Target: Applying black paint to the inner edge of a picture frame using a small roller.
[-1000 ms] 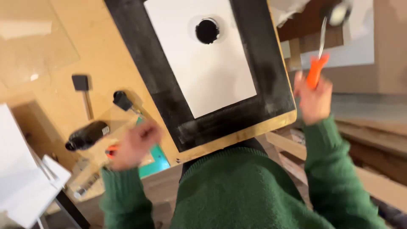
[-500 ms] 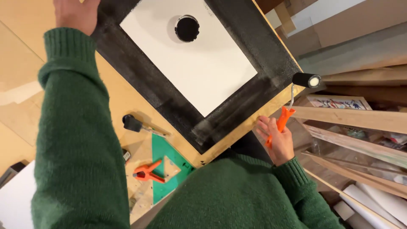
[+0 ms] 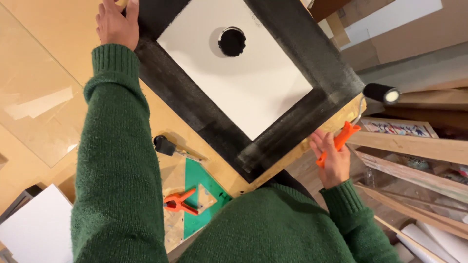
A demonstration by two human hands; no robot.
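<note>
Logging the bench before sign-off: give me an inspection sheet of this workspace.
Surface: tan wooden bench, a clear sheet lying at its left.
Job's things: square board, black painted border, white centre with a round hole; orange-handled paint roller.
Clutter: orange spring clamp, green triangle, small black foam brush, white panel.
Hands: left hand rests on the board's far corner; right hand grips the roller handle.
Cables: nothing seen.
Surroundings: stacked wooden frames at right.

Bare bench left of the board – clamp, set square perhaps crowd its near corner
</note>
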